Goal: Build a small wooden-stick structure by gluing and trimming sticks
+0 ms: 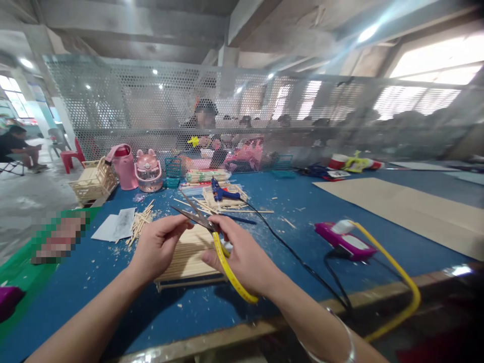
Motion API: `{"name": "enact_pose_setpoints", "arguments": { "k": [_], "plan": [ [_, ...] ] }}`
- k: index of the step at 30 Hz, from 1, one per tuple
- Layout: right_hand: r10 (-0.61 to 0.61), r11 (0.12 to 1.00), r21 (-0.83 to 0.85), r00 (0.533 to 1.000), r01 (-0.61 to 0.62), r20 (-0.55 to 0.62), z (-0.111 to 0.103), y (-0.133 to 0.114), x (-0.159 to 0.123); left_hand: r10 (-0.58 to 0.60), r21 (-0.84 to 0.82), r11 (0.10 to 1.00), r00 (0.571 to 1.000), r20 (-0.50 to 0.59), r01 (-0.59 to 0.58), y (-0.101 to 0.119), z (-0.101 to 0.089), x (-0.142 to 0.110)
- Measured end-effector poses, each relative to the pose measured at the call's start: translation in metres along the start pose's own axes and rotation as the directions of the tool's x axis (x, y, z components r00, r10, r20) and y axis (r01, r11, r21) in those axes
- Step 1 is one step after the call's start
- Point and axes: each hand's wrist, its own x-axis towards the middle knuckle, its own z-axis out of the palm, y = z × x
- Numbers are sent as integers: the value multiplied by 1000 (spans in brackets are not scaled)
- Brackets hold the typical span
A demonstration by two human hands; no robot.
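The yellow-handled scissors (pixel 226 267) are grasped in the grip of the right hand (pixel 244 257), with one handle loop seen passing below the palm. The blades are spread apart and pointed forward and to the left, past the fingertips of the left hand (pixel 157 247). The left grip is closed in a pinch just beside the blades; whether anything thin is held there, or the metal is touched, cannot be told. Directly below the scissors, between the two hands, a panel of wooden sticks (pixel 189 254) is set on the blue bench (pixel 196 322), partly hidden by both hands.

To the left of the panel, loose sticks (pixel 142 219) are heaped beside white paper (pixel 109 228). Beyond the panel, a blue glue gun (pixel 226 193) is rested on a smaller stick piece, its black cord trailed to the right. A purple power strip (pixel 346 241) is placed on the right, with a yellow cable (pixel 412 287) plugged in. Farther back, a pink bottle (pixel 124 169) and a clear jug (pixel 148 176) are stood near a perforated screen (pixel 143 101), behind which another person is seen.
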Motion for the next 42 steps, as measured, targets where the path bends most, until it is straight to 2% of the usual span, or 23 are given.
{"name": "enact_pose_setpoints", "arguments": {
  "k": [7, 15, 19, 21, 23, 26, 29, 33, 36, 38, 39, 41, 42],
  "plan": [
    [-6, 1000, -5, 1000, 6, 0, 3, 4, 0, -20, -25, 999, 1000, 1, 20, 1, 1, -1],
    [-40, 992, -125, 998, 35, -43, 3, 10, -4, -48, -25, 999, 999, -22, 48, -3, 4, -3],
    [-29, 996, -86, 1000, 29, 0, 4, 11, -6, -40, -11, 999, 999, 2, 40, -3, 5, -3],
    [-4, 996, -87, 999, 0, -44, 1, 14, -7, -47, -5, 999, 999, 11, 47, -2, 5, -2],
    [70, 989, -118, 988, -86, -136, -8, 20, -8, -54, 13, 998, 998, 18, 54, -1, 4, -1],
    [236, 929, -237, 948, -286, -215, -28, 34, -15, -27, 71, 997, 999, 28, 25, 1, 3, 1],
    [393, 810, -414, 908, -415, -143, -43, 51, -29, -5, 132, 991, 999, 50, -2, -1, 3, 2],
    [461, 710, -585, 887, -393, -36, -43, 70, -43, -20, 181, 984, 994, 107, 0, -7, 5, 1],
    [502, 612, -716, 865, -336, 23, -41, 73, -37, -46, 226, 974, 989, 140, 14, -10, 6, 3],
    [466, 586, -766, 883, -265, 51, -42, 66, -26, -44, 265, 964, 986, 161, 0, -11, 6, 5],
    [404, 613, -760, 912, -214, 69, -42, 60, -19, -37, 284, 959, 984, 172, -13, -11, 7, 7],
    [165, 756, -653, 978, -43, 127, -40, 48, -2, -10, 311, 949, 981, 193, -51, -10, 8, 11],
    [36, 819, -571, 990, 50, 139, -37, 42, 7, 9, 317, 945, 979, 203, -74, -10, 9, 13]
  ]
}}
